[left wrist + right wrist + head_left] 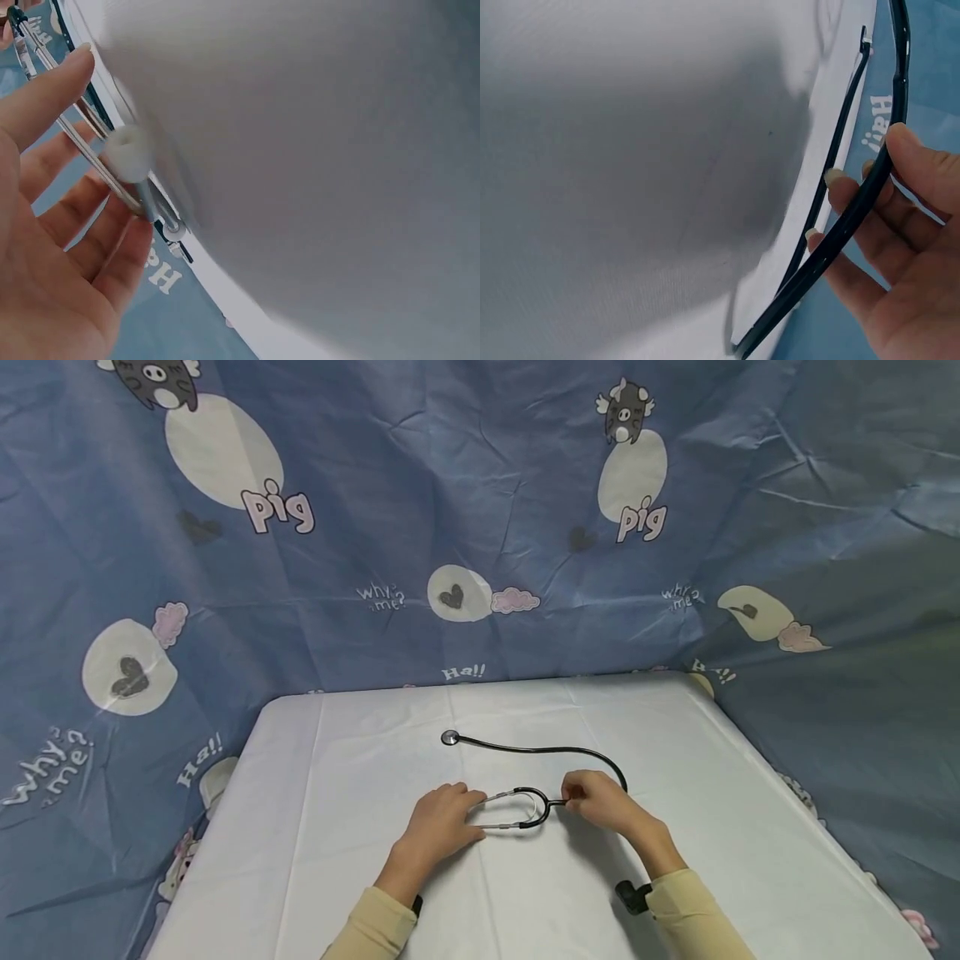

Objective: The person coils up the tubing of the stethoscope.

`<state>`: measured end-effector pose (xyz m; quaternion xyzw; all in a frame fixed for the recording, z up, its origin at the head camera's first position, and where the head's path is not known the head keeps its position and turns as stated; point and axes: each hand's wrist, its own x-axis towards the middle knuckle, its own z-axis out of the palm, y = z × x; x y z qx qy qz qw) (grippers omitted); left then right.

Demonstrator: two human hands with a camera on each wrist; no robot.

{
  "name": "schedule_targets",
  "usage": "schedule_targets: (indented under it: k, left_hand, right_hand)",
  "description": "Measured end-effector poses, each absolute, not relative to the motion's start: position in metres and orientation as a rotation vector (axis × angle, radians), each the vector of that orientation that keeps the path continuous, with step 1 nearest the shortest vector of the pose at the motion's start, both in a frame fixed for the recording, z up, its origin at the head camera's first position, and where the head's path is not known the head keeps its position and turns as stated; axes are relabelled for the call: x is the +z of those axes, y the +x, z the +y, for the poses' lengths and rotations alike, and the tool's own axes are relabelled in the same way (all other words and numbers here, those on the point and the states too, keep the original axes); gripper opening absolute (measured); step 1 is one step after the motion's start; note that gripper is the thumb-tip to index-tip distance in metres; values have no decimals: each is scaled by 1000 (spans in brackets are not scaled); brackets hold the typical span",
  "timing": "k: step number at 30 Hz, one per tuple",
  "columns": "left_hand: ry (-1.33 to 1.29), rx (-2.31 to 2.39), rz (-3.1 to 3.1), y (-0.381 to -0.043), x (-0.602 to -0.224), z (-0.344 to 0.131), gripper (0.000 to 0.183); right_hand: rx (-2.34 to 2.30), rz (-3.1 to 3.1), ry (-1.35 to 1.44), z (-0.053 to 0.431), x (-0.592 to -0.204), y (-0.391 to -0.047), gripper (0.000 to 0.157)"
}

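A black stethoscope (525,749) lies over the white table, its tubing curving round on the right and its round chest piece (450,737) at the far left end. My left hand (442,820) holds the metal ear tubes (504,826) near their ends, thumb on one side and fingers on the other. A pale eartip (129,154) shows beside those fingers in the left wrist view. Just past the Y-shaped fork, my right hand (603,800) pinches the black tubing (855,214) between thumb and fingers.
White cloth covers the table (360,760), whose back edge meets a blue printed curtain (480,527). The curtain also hangs along the left and right sides. A black device (633,897) sits at my right wrist, by the beige sleeve.
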<state>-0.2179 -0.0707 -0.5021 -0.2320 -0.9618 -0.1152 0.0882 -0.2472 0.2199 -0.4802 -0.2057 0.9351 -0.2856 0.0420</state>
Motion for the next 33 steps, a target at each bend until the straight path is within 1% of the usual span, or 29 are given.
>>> schedule_targets:
  k: [12,16,21,25,29,33]
  left_hand:
    - [-648,-606,-2846,-220,-505,-76,41]
    - [-647,-688,-2810,-221,-503,-77,37]
    - [-648,-754,-2767,-222,-498,-79,29]
    - [-639,-753,-2744,-223,-494,-82,24]
    - [-614,-735,-2720,-223,-489,-84,22]
    - [-603,-723,-2682,-222,-486,-85,18]
  right_hand:
    - [-940,2852,-515,214,-479,-247,10]
    - [-898,2956,-475,212,-479,-248,10]
    - [-838,3115,-354,208,-478,-250,10]
    - [-802,3178,-217,206,-476,-250,15]
    - [-841,3216,-97,204,-477,-250,25]
    - [-924,3254,-53,198,-482,-249,29]
